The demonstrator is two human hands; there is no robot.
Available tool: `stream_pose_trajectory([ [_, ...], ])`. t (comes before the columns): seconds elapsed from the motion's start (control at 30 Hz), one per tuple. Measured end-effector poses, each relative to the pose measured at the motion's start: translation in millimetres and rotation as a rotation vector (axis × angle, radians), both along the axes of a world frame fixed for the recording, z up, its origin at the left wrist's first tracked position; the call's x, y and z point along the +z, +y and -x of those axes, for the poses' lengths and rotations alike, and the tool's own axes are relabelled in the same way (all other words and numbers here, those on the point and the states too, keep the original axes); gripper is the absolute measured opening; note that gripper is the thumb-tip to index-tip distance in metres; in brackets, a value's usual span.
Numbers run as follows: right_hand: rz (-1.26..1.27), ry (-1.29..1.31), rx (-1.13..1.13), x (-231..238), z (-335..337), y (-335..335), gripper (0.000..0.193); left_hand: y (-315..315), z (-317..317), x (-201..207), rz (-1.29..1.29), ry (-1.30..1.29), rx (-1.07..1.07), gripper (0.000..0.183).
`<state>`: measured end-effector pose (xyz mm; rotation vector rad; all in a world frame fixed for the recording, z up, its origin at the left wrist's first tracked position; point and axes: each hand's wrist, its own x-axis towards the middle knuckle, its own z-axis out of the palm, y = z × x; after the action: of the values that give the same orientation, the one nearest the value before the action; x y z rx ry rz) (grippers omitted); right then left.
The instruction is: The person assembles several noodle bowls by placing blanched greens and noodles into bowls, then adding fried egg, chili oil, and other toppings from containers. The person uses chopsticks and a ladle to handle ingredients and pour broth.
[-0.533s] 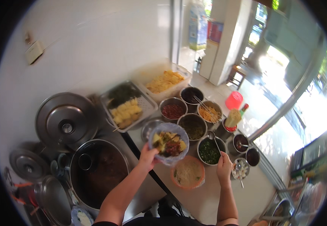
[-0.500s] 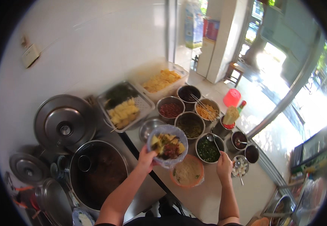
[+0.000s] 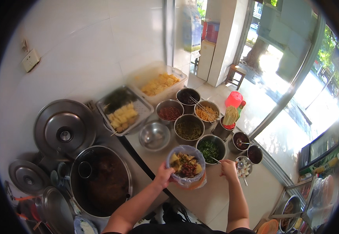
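Note:
My left hand (image 3: 165,175) grips the rim of a bowl (image 3: 182,180) lined with a clear plastic bag. Yellow chunks, dark red beans or sauce and chopped bits fill it. My right hand (image 3: 228,170) is closed around the thin metal handle of a spoon (image 3: 215,159); its head is lost in the chopped greens of a steel pot (image 3: 225,150). Under the held bowl, an orange bowl (image 3: 197,185) shows only part of its edge. Right of my right hand sits a small bowl of white pieces (image 3: 244,167) with its own spoon.
Several steel pots of toppings, including red bits (image 3: 169,113) and orange shreds (image 3: 207,112), crowd the counter beyond. An empty steel bowl (image 3: 154,136) stands near a tray (image 3: 143,111). At left is a large pot of dark broth (image 3: 107,195); skewers (image 3: 231,115) stand upright at right.
The bagged bowl has moved right and nearer me, now covering most of the orange bowl of noodles. My right hand has shifted slightly down and left, and the spoon's head has sunk from sight.

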<state>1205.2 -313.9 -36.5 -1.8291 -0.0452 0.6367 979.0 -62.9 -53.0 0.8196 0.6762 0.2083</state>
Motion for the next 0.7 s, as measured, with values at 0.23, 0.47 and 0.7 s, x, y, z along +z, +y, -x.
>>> stream_pose_trajectory([
  [0.23,-0.236,-0.055,-0.056,50,41,-22,0.029,-8,4,14,0.038,0.024,-0.016,0.056],
  [0.47,0.031,-0.971,0.226,34,92,-9,0.029,-10,8,12,0.034,0.043,0.017,0.055],
  [0.7,0.330,-0.886,0.137,-16,27,13,0.028,-8,59,36,0.107,-0.009,0.054,0.059],
])
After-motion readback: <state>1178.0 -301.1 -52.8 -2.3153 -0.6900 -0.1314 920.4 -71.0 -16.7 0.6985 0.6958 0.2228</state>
